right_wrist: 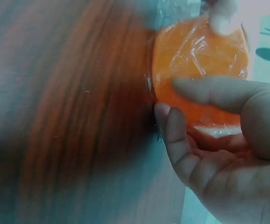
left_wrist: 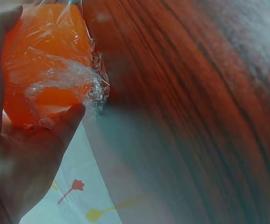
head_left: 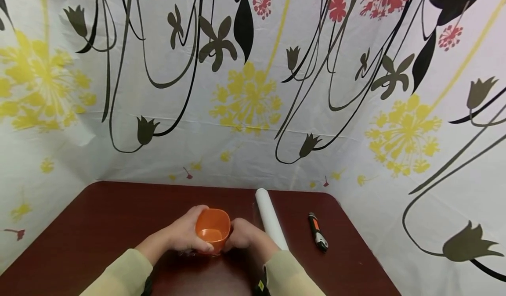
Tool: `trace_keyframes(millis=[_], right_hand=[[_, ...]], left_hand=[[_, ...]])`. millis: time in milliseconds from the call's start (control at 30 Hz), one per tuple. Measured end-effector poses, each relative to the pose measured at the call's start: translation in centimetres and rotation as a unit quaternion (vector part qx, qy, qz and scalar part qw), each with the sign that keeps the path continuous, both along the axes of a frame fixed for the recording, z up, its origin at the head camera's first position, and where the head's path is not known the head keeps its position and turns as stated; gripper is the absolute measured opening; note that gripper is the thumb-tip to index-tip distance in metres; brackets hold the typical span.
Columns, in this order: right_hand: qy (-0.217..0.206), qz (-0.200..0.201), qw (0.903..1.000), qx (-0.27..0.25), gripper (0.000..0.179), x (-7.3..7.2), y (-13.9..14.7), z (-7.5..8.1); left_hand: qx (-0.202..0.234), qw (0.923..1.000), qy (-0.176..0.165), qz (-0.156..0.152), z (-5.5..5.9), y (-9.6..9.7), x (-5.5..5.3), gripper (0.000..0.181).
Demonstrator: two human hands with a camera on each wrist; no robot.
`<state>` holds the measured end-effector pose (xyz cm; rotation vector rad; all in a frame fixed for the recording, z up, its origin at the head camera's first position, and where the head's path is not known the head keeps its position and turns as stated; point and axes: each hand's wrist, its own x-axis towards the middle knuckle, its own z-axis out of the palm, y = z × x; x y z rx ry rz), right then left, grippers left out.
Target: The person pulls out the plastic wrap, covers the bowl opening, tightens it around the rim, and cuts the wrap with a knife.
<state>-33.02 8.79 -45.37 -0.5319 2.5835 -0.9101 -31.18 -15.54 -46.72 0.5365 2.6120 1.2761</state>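
An orange bowl (head_left: pixel 212 225) is held tilted over the front part of the table, its inside toward the head camera. Clear plastic wrap (left_wrist: pixel 67 77) clings to its outside, bunched and crinkled along one edge. My left hand (head_left: pixel 186 232) grips the bowl from the left, thumb and fingers spread around its side. From the right, my right hand (head_left: pixel 245 233) holds the bowl's side. In the right wrist view the right thumb lies across the wrapped bowl (right_wrist: pixel 200 51), and the curled fingers (right_wrist: pixel 176 130) meet the wrap near its edge.
A white roll (head_left: pixel 270 217) lies lengthwise on the dark red-brown table (head_left: pixel 150 199), just right of my right hand. Farther right lies a black, orange and grey utility knife (head_left: pixel 317 232). A flower-patterned sheet (head_left: pixel 253 155) hangs behind the table and along its sides.
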Motion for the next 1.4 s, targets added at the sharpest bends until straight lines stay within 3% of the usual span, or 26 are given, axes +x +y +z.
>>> trace_keyframes(millis=[167, 300, 367, 567, 667, 767, 833, 900, 967, 1067, 1133, 1267, 1333, 1400], right_hand=[[0.015, -0.024, 0.9993, -0.023, 0.039, 1.2, -0.3, -0.8], [0.081, -0.054, 0.9953, 0.001, 0.048, 1.6, -0.6, -2.2], [0.115, -0.058, 0.9914, 0.022, 0.044, 1.4, -0.6, -2.7], [0.191, -0.023, 0.9798, 0.054, 0.011, -0.5, 0.3, -4.8], [0.215, -0.012, 0.9742, 0.069, 0.009, -2.4, 0.8, -6.8], [0.191, -0.021, 0.9796, 0.058, 0.012, -2.9, 0.9, -6.4], [0.151, -0.037, 0.9873, 0.032, 0.014, -2.7, 0.9, -5.6], [0.09, -0.064, 0.9935, -0.024, 0.016, -1.4, 0.6, -3.6], [0.059, -0.081, 0.9933, -0.059, 0.023, -0.6, 0.4, -2.5], [0.014, -0.084, 0.9911, -0.102, 0.019, 0.2, 0.5, -2.0], [-0.031, -0.082, 0.9869, -0.136, 0.009, 0.3, 0.7, -1.9], [-0.155, -0.09, 0.9574, -0.227, 0.022, 0.3, 1.4, -1.9], [-0.179, -0.09, 0.947, -0.251, 0.025, 0.2, 1.6, -2.0], [-0.178, -0.092, 0.9449, -0.259, 0.021, 0.3, 1.5, -2.2]], left_hand=[[-0.002, 0.9999, 0.006, 0.011, 0.2, 0.1, 0.0, 0.115], [0.008, 0.9999, 0.003, 0.01, 0.0, 0.1, 0.1, 0.113], [0.013, 0.9999, 0.003, 0.008, -0.1, 0.1, 0.0, 0.112], [0.005, 0.9999, -0.008, 0.01, -0.1, 0.1, -0.2, 0.113], [0.003, 0.9999, -0.013, 0.007, 0.0, 0.1, -0.2, 0.114], [0.008, 0.9999, -0.011, 0.006, 0.0, 0.1, -0.1, 0.113], [0.011, 0.9999, -0.009, 0.004, 0.0, 0.1, 0.0, 0.113], [0.012, 0.9999, -0.01, 0.002, 0.0, 0.1, 0.0, 0.113], [0.011, 0.9999, -0.012, -0.001, 0.0, 0.2, 0.0, 0.113], [0.004, 0.9999, -0.014, 0.0, 0.0, 0.1, 0.0, 0.113], [0.001, 0.9999, -0.012, 0.001, 0.0, 0.1, 0.1, 0.113], [0.001, 1.0, -0.005, -0.001, 0.1, 0.1, 0.1, 0.115], [0.002, 1.0, -0.002, 0.0, 0.2, 0.1, 0.2, 0.116], [0.004, 1.0, -0.005, 0.002, 0.1, 0.2, 0.2, 0.115]])
